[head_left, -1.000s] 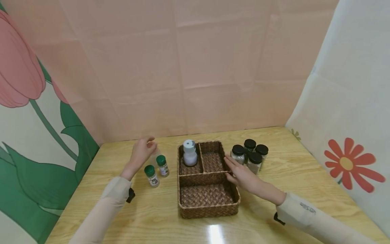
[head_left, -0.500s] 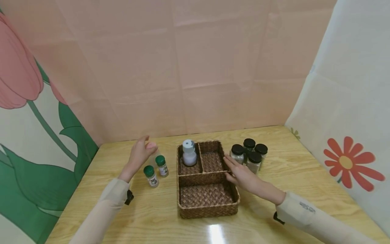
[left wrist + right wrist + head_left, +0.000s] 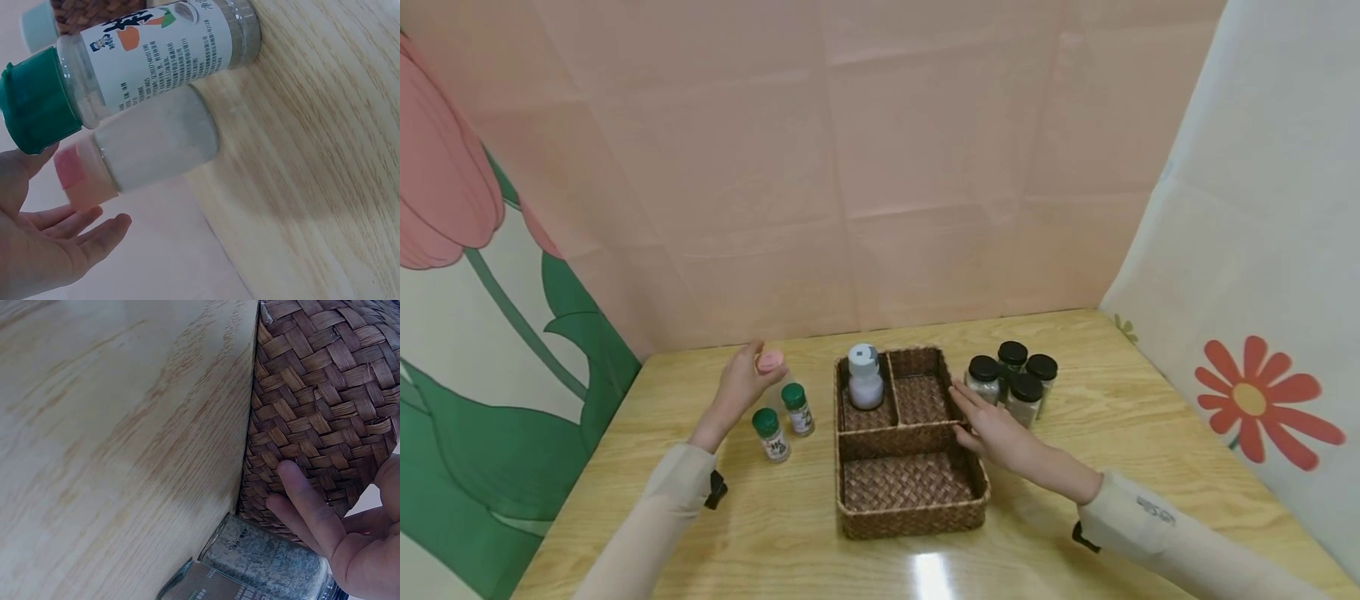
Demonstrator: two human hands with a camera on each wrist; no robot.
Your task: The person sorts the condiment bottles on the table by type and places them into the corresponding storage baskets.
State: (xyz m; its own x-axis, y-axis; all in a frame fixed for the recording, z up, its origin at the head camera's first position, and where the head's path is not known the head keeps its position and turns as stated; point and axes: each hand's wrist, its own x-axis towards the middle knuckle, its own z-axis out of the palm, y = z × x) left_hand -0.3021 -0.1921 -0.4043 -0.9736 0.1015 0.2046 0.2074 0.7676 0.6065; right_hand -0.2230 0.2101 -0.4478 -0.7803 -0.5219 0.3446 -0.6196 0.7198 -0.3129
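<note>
My left hand is at the pink cap of a clear bottle that stands on the table. In the left wrist view the thumb lies on one side of the cap and loosely spread fingers on the other; the thumb is partly hidden by a green-capped spice jar. My right hand rests on the right side of a woven basket, its extended fingers against the weave. A pale bottle with a grey-blue cap stands in the basket's back left compartment.
Another green-capped jar stands nearer the front, left of the basket. Several black-capped jars cluster right of it, close to my right hand. The wooden table ends at a pink cloth behind.
My left hand has shifted slightly left and its fingers have spread, so the pink cap, hidden a second ago, shows between them. The right hand stays against the basket.
</note>
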